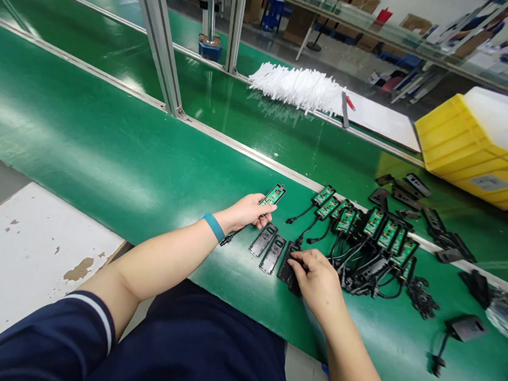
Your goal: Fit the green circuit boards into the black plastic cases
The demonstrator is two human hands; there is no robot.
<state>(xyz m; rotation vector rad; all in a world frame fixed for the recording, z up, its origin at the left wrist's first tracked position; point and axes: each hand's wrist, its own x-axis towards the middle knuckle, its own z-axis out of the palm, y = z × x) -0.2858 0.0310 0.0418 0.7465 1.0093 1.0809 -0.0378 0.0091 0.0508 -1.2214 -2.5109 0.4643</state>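
Note:
My left hand (252, 211) is closed around a narrow black casing with a green circuit board (273, 196) showing in its open face. A short black cable with a plug (226, 241) hangs below that hand. Two black plastic covers (263, 240) lie side by side on the green bench in front of me, their inner faces up. To their right, my right hand (317, 276) has thumb and fingers pinched at another black cover (288, 263), which rests on the bench and is partly hidden by the fingers.
Several open casings with green boards (372, 222) and tangled black cables are piled to the right. Beyond lie loose black shells (406, 192), a yellow crate (466, 147) and a heap of white strips (296, 88). A metal post (159, 50) rises from the bench. One closed black unit (467, 328) lies far right.

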